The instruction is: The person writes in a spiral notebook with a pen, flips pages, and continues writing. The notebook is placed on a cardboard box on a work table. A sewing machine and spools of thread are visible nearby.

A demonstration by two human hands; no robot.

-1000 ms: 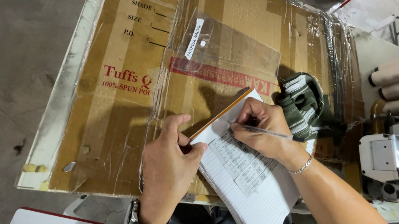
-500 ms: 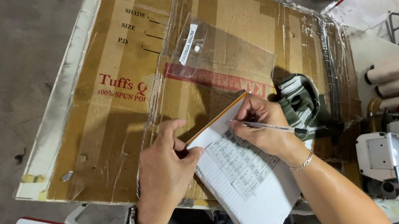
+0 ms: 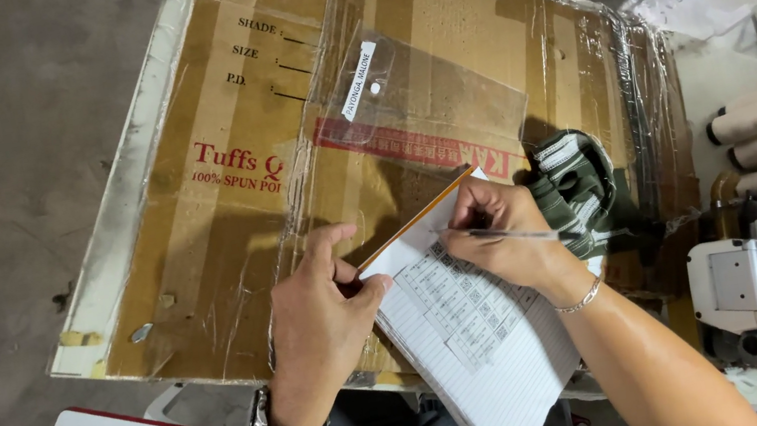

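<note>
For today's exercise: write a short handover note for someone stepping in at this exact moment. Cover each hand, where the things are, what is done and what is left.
Left hand: pressed on the notebook, steadying its upper left corner.
Right hand: holds a pen, tip on the page near the top edge.
The notebook lies tilted on the plastic-covered cardboard tabletop, beside a green-and-white folded cloth. A clear plastic bag lies above it.
Done: small printed stickers already fill the upper part of the page.
Left: the lined lower part of the page is blank.
</note>
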